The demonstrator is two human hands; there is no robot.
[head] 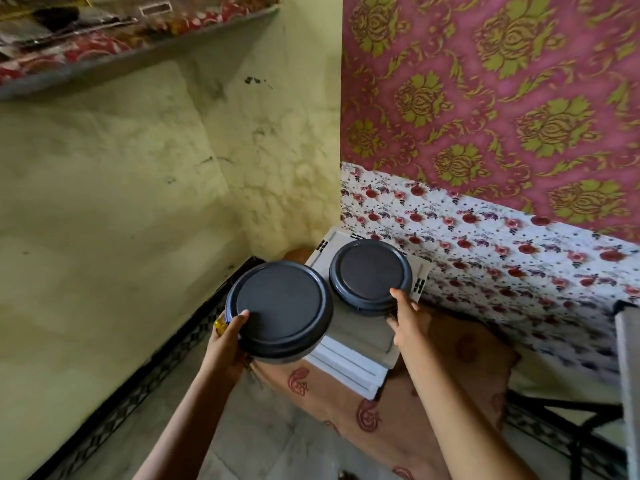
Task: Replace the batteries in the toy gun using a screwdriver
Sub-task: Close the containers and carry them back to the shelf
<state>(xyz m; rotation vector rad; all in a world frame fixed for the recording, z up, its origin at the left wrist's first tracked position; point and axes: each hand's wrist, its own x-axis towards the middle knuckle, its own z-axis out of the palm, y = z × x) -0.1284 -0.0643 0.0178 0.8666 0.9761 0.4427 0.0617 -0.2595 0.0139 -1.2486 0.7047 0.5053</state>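
Your left hand (227, 341) grips a round dark-grey lidded plastic tub (278, 311), right hand (405, 320) clasps its twin tub (370, 271); toy gun, screwdriver, batteries unseen, so the task seems unstarted.

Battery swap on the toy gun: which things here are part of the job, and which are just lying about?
In hand (the task's own items are not in view):
left hand grips left dark-lidded container
right hand grips right dark-lidded container

Lying about:
white plastic crate
brown patterned cloth
floral cloth
shelf

Shelf (104, 39) cropped; contents inside lidded containers (280, 310)
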